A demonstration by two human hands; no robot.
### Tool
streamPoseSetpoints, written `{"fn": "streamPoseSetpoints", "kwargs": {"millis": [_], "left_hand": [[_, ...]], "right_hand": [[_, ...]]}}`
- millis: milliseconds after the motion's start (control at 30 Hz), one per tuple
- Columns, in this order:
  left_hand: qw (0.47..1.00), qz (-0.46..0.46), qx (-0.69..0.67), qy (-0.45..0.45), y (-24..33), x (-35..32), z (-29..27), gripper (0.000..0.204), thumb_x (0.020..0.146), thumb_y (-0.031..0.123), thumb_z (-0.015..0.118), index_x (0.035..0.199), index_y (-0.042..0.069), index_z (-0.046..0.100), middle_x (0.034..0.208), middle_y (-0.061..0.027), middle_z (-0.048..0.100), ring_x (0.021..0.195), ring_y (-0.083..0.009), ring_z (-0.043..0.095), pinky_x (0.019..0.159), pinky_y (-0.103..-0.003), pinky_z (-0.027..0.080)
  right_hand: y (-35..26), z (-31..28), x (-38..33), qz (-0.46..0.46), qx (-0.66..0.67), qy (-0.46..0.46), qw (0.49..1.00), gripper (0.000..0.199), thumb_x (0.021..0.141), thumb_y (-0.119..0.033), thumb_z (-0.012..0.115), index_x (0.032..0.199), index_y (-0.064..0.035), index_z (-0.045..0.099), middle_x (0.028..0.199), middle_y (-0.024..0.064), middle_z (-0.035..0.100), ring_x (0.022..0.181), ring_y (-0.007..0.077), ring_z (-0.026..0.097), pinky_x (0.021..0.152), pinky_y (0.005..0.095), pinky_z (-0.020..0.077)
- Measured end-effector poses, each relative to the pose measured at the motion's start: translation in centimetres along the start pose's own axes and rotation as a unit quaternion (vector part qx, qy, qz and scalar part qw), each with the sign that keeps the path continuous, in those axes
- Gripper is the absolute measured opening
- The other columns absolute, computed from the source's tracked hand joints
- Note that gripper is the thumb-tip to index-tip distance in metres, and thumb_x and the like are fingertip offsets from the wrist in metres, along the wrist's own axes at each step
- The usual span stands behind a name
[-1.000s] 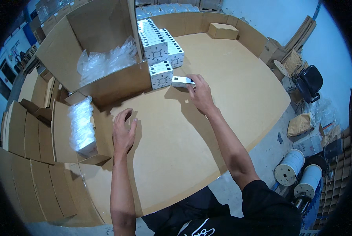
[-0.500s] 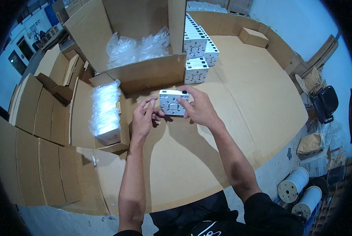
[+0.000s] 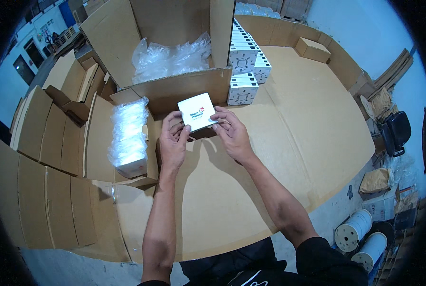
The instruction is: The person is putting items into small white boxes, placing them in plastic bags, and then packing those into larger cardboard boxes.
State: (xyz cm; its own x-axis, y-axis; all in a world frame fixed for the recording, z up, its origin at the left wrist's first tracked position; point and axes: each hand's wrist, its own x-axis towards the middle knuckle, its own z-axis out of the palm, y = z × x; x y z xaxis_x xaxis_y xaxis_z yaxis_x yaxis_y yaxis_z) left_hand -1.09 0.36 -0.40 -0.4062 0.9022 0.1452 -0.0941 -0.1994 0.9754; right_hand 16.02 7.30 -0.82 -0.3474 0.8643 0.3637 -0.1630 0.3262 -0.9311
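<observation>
Both hands hold a square white plastic box (image 3: 190, 107) above the cardboard-topped table, its smooth printed face turned up. My left hand (image 3: 175, 138) pinches its lower left corner, thumb along the near edge. My right hand (image 3: 233, 136) grips the right side between thumb and fingers. Beyond the hands, to the right, similar white boxes (image 3: 243, 89) stand in stacks, their moulded undersides facing me. Left of my left hand, an open carton (image 3: 153, 159) contains a row of boxes in bubble wrap (image 3: 129, 136).
A large open carton (image 3: 184, 90) with clear plastic bags (image 3: 172, 59) stands behind the hands. Folded cardboard cartons (image 3: 32, 200) line the left side. A small closed carton (image 3: 313, 49) lies at the table's far right. Cable reels (image 3: 353, 229) and a black chair (image 3: 395, 133) are on the floor at right.
The white box has been turned over, from its moulded underside to its smooth printed face. My right hand has shifted from across it to its right edge. The view has shifted slightly.
</observation>
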Motion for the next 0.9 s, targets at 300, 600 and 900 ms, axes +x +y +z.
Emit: {"fn": "streamPoseSetpoints", "kwargs": {"millis": [300,600,900], "left_hand": [[0.993,0.058,0.098,-0.010,-1.0,0.1,-0.6,0.045,0.095,-0.002,0.063,0.139,0.004,0.051,0.119,-0.0167,0.071,0.112,-0.0215,0.068,0.094,-0.034,0.056],[0.962,0.051,0.266,-0.033,0.4,-1.0,-0.3,0.041,0.092,-0.002,0.065,0.132,0.003,0.055,0.117,-0.0171,0.072,0.110,-0.0264,0.071,0.095,-0.037,0.055],[0.959,0.137,0.243,0.042,2.0,-2.0,0.7,0.057,0.092,0.011,0.070,0.144,0.002,0.047,0.136,-0.0210,0.061,0.128,-0.0302,0.057,0.108,-0.042,0.045]], "right_hand": [[-0.9,-0.8,0.2,0.071,-0.170,-0.009,0.983,0.029,0.091,0.001,0.069,0.116,0.0002,0.053,0.111,0.0131,0.067,0.107,0.0196,0.068,0.094,0.0333,0.0544],[-0.8,-1.5,0.0,0.033,-0.250,-0.048,0.967,0.045,0.084,0.004,0.069,0.125,-0.0010,0.052,0.114,0.0219,0.069,0.111,0.0355,0.068,0.095,0.0446,0.0544],[-0.6,-2.7,-0.1,-0.035,-0.222,-0.061,0.973,0.057,0.079,0.012,0.052,0.136,0.0025,0.049,0.124,0.0242,0.066,0.121,0.0383,0.063,0.105,0.0438,0.0506]]}}
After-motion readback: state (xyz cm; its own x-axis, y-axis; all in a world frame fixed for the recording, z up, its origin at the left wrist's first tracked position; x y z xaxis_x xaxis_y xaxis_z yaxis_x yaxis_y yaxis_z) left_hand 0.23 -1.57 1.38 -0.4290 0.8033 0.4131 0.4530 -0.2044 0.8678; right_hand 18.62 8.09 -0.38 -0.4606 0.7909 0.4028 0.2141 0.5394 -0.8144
